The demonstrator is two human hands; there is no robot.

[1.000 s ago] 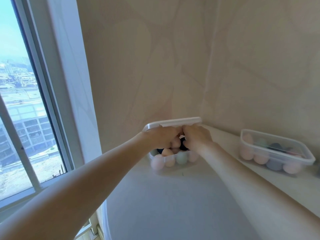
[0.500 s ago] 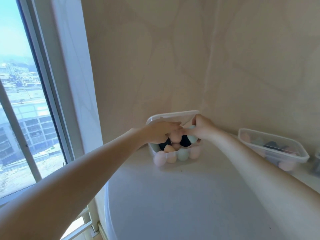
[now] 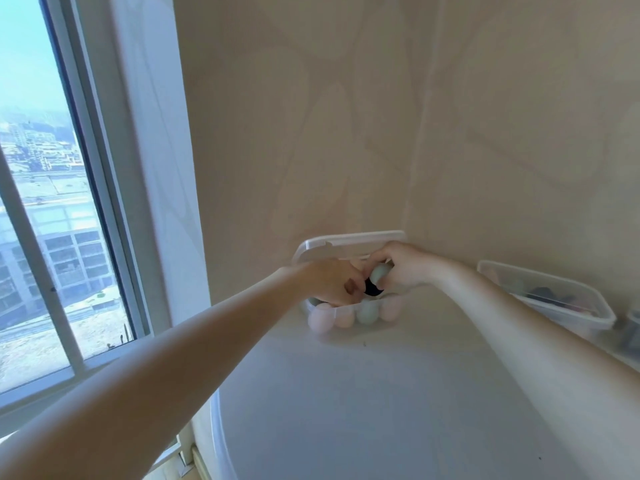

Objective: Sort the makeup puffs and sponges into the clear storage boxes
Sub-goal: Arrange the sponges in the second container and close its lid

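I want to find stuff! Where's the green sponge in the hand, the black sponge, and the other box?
green sponge (image 3: 380,274), head view, its rounded top.
black sponge (image 3: 373,289), head view, its middle.
second clear box (image 3: 604,315), head view, its front rim.
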